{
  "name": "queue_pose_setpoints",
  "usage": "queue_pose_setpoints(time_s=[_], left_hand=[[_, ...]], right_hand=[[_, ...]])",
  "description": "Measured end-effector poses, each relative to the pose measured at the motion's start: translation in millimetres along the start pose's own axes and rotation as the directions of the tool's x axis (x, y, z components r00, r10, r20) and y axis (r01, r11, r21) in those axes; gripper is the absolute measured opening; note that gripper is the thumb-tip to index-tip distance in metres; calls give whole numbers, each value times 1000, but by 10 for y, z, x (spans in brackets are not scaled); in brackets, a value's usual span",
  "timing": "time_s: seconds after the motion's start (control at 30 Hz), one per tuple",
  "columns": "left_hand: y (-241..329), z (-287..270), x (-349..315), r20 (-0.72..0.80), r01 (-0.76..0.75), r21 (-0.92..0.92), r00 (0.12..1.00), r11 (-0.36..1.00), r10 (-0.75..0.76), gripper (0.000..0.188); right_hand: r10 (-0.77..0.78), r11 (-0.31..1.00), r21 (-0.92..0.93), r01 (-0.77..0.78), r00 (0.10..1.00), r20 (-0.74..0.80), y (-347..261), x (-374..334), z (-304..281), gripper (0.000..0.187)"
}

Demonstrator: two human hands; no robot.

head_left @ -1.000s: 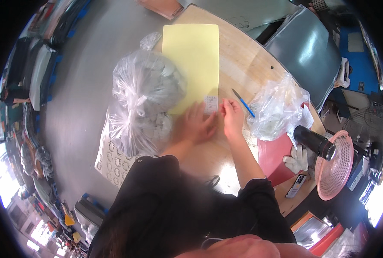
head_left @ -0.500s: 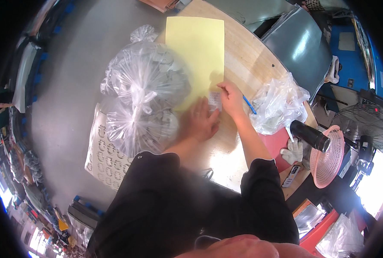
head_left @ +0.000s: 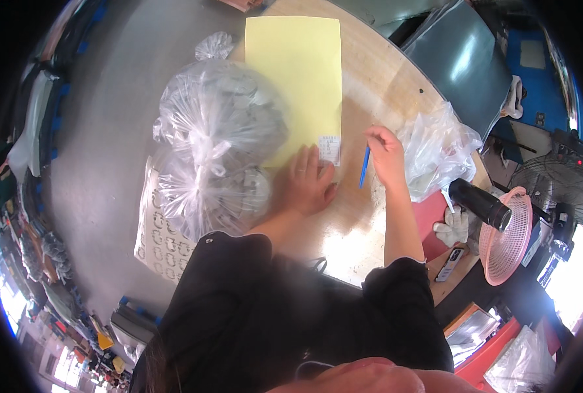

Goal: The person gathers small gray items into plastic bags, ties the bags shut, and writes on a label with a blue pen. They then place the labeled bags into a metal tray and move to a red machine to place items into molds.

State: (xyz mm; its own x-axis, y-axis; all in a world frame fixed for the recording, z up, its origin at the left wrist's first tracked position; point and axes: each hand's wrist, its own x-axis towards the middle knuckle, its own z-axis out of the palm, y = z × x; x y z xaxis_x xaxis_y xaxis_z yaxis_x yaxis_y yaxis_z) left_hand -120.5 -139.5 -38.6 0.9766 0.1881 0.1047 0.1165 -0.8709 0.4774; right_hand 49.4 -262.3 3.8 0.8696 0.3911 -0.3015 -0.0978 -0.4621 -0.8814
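Observation:
A large yellow sheet (head_left: pixel 295 78) lies on the wooden tabletop, with a small white printed slip (head_left: pixel 329 150) at its lower right corner. My left hand (head_left: pixel 310 183) rests flat across the sheet's lower edge, fingers stretched out beside the slip. To the right of the slip, my right hand (head_left: pixel 388 157) pinches a blue pen (head_left: pixel 364 169) near its upper end, and the pen points down toward the table. Two knotted clear plastic bags (head_left: pixel 223 111) sit left of the sheet and overlap its edge; their pale contents are hard to make out.
A crumpled clear bag (head_left: pixel 439 147), black bottle (head_left: pixel 480 204), pink basket (head_left: pixel 506 239), glove (head_left: pixel 453 226) and phone (head_left: pixel 449 264) stand or lie at right. Under the left bags is a white sheet with cut-out shapes (head_left: pixel 152 242). Dark glossy sheets (head_left: pixel 462 59) are at the far right.
My right hand has left the slip, moved right and picked up the blue pen from the table. The left hand stays in about the same place on the sheet.

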Motion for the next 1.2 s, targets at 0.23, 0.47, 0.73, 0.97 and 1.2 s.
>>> queue_pose_setpoints(time_s=[0.23, 0.47, 0.73, 0.97, 1.2], left_hand=[[3, -22, 0, 46, 3, 38, 999, 999, -4, 48], [-1, -15, -3, 75, 12, 36, 997, 999, -15, 53], [-23, 33, -36, 73, 12, 28, 997, 1000, -14, 57], [-29, 50, -34, 24, -14, 23, 1000, 1000, 13, 56], [-28, 38, -29, 33, -3, 28, 999, 1000, 2, 56]], right_hand=[[159, 309, 906, -290, 955, 252, 176, -382, 224, 26], [203, 854, 485, -187, 979, 19, 265, -528, 512, 14], [-277, 958, -116, 261, 948, -155, 287, -570, 710, 10], [-369, 926, -150, 347, 916, -158, 334, -514, 724, 8], [-414, 902, -197, 384, 899, -145, 278, -494, 740, 9]])
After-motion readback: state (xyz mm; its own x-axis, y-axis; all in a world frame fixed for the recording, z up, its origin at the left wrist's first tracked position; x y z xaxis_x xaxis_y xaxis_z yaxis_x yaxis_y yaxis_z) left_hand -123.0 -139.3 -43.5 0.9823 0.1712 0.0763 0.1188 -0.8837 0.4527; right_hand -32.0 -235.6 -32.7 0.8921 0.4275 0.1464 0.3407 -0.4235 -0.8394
